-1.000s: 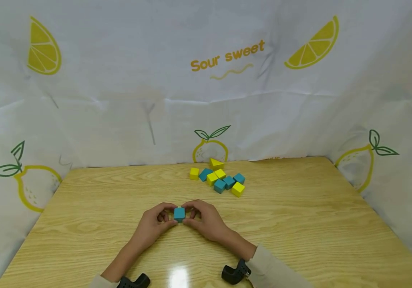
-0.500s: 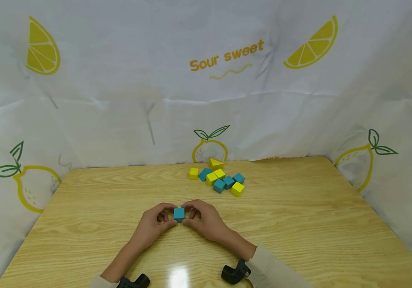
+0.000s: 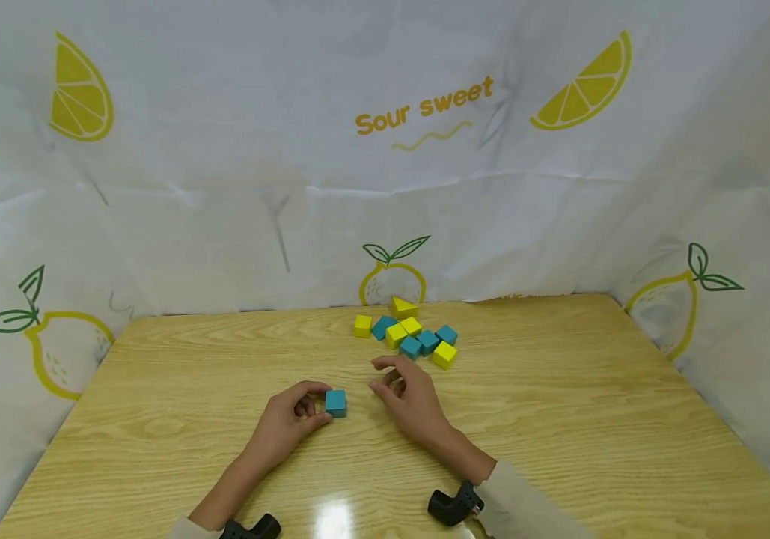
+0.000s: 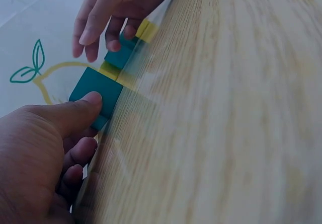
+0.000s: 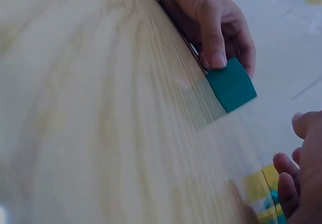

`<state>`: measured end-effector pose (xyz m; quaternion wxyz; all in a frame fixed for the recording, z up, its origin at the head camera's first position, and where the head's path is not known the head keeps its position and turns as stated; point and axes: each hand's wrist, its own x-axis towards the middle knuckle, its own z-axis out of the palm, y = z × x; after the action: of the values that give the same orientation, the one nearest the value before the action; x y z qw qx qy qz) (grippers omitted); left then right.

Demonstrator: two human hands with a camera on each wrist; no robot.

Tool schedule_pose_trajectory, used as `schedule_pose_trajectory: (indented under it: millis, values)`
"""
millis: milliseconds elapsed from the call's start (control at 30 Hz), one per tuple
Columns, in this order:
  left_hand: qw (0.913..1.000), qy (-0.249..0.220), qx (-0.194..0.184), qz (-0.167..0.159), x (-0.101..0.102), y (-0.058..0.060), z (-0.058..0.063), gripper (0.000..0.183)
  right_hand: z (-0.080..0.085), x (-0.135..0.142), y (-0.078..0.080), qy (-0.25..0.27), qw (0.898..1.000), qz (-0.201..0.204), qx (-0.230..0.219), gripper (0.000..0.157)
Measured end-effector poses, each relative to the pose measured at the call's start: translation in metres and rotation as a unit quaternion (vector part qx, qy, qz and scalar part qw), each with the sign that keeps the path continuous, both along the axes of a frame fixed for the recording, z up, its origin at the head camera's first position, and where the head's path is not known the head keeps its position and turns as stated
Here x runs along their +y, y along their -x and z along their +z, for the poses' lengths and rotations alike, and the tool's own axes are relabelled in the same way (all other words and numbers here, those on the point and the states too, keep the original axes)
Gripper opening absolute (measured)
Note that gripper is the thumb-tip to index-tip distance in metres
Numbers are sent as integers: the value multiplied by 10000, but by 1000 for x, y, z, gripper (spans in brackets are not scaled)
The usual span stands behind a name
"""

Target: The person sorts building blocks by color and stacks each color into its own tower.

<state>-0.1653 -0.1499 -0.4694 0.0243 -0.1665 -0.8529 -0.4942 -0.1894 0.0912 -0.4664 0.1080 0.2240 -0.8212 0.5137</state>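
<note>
Blue block [image 3: 335,403] sits on the table [image 3: 560,419], nearer the person than the cluster of blocks [image 3: 411,326] and to the left of it. The left hand [image 3: 285,416] pinches the block at its left end, thumb on the near side and index finger on the far side, with the remaining fingers folded in toward the palm. Steadying the block seems to be the step in hand. Light, even pressure straight across the two sides would suit it best, with the fingertips low by the table, since the cube would probably twist if one finger pushed harder than the other.

The right hand [image 3: 414,400] holds nothing: its fingers are loosely bent and its thumb stands apart from them, on the cluster's near side; whether the knuckles touch the closest block cannot be told. Near the cluster, fingertips coming down from above would be less likely to nudge packed neighbours. Both forearms slant inward from the person's side, the right hand lying closer to the cluster than the left.
</note>
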Motion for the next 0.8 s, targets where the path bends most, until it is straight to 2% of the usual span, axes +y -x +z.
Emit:
schedule_pose_trajectory:
  millis: [167,333,800]
  values:
    - [10000,46,3,16,1,0,1,38,-1,13,7,87,9975,-655,268,35]
    - [10000,37,-2,21,0,0,0,39,-2,19,14,114,9931,-1075,447,41]
    - [9998,49,-170,92,2,0,3,39,-3,22,18,-6,9929,-1177,147,41]
